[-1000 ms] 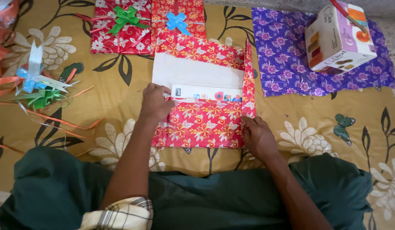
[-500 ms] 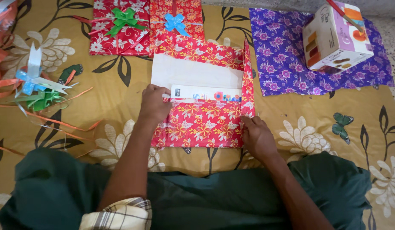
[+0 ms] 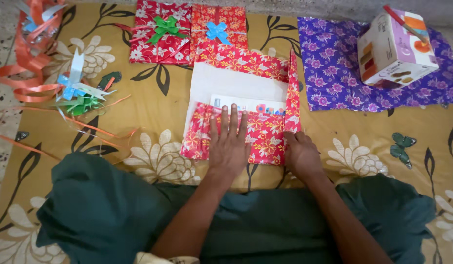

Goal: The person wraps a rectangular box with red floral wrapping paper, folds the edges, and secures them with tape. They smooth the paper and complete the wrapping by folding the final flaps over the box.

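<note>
while the near flap of the red floral wrapping paper lies folded up over the flat white box, the left hand rests open on that flap, fingers spread and palm down. the right hand, curled rather than flat, presses the paper's near right corner, just right of the left hand; whether it pinches the edge cannot be told. beyond the paper lie two wrapped gifts: one with a green bow, one with a blue bow. right of the paper, a purple floral sheet bears a carton; left, loose ribbons. judged good practice: keep the palm flat, smooth outward, hold the crease taut against the box edge.
</note>
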